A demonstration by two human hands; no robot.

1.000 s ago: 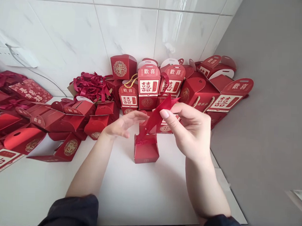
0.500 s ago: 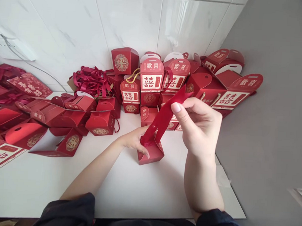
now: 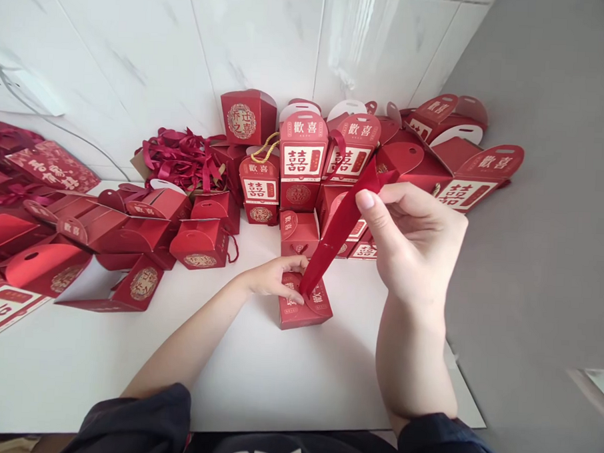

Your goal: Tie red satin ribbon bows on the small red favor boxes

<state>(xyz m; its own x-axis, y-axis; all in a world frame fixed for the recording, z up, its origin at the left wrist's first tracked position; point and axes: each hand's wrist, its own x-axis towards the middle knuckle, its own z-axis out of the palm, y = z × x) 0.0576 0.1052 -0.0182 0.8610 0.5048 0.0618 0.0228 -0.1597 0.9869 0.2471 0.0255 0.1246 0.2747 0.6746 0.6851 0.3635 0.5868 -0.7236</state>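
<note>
A small red gift box (image 3: 305, 315) with gold lettering on its top flaps sits on the white table in front of me. My left hand (image 3: 280, 279) grips its left side, thumb on the near part of the top and fingers at the back. From the top of the box a wide red ribbon (image 3: 338, 231) runs up and to the right, pulled taut. My right hand (image 3: 416, 238) pinches the upper ends of this ribbon between thumb and fingers, well above the box. Part of the left fingers is hidden behind the ribbon and box.
Behind stand several red boxes (image 3: 304, 150) against the tiled wall. A heap of dark red ribbons (image 3: 185, 161) lies in a carton at the back left. Opened red boxes (image 3: 139, 289) crowd the left side of the white table (image 3: 255, 378). A grey panel (image 3: 540, 277) borders the right.
My right hand has moved slightly up and to the right, drawing the ribbon tighter. The box's top flaps have folded flatter under my left hand, and their lettering now shows.
</note>
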